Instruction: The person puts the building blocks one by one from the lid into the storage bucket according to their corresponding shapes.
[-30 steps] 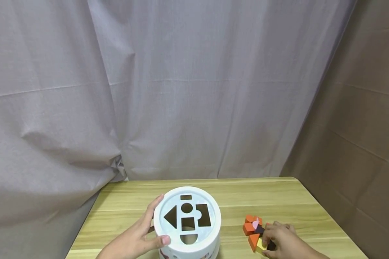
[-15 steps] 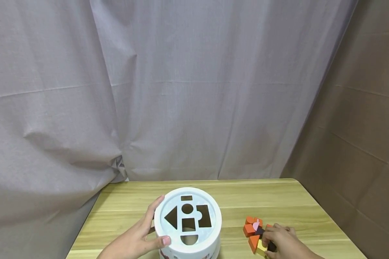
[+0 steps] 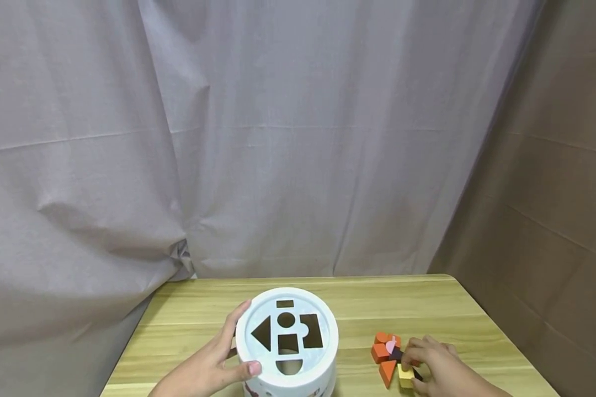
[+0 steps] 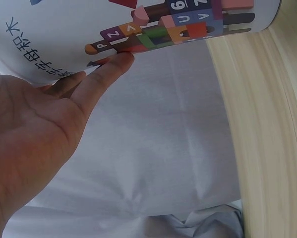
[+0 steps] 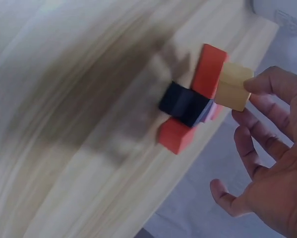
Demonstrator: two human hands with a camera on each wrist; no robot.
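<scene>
A white shape-sorter bucket (image 3: 328,370) stands at the table's front; its pale lid (image 3: 298,353) has triangular, round, square and half-round holes. My left hand (image 3: 206,361) holds its left side, thumb at the lid's rim and fingers spread around the wall. Printed letter blocks show on the bucket's wall in the left wrist view. My right hand (image 3: 439,366) pinches a yellow block (image 5: 233,85) between thumb and fingers. Beside that block lie a black block (image 5: 185,104), an orange-red block (image 5: 209,69) and another red block (image 5: 176,135).
An orange triangular block (image 3: 387,372), an orange cylinder (image 3: 381,337) and a small pink piece (image 3: 390,345) belong to the cluster on the wood-grain table (image 3: 218,289). Grey curtain (image 3: 298,165) hangs behind the table and brown cloth (image 3: 551,231) along the right.
The yellow block has turned and shows its top face more fully, as my right hand has shifted its fingers onto it. My left hand and the bucket stay in place.
</scene>
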